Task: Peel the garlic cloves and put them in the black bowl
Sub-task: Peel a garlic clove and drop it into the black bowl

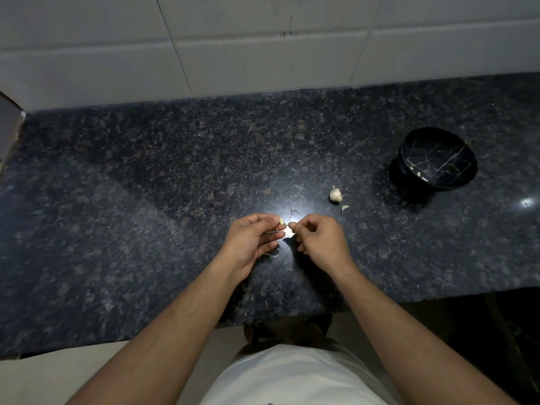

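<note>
My left hand [251, 238] pinches a small pale garlic clove [281, 220] between thumb and fingertips, just above the dark granite counter [146, 200]. My right hand [318, 238] meets it from the right, its fingertips pinching a bit of white skin [289, 230] at the clove. A partial garlic bulb [335, 194] lies on the counter up and to the right of my hands, with a loose clove [345, 208] beside it. The black bowl [437, 162] with white veining stands at the far right and holds a few pale pieces [420, 176].
Thin scraps of garlic skin [293, 212] lie on the counter just beyond my fingers. A white tiled wall [263, 48] runs along the back. The counter's front edge [292, 317] is close to my body.
</note>
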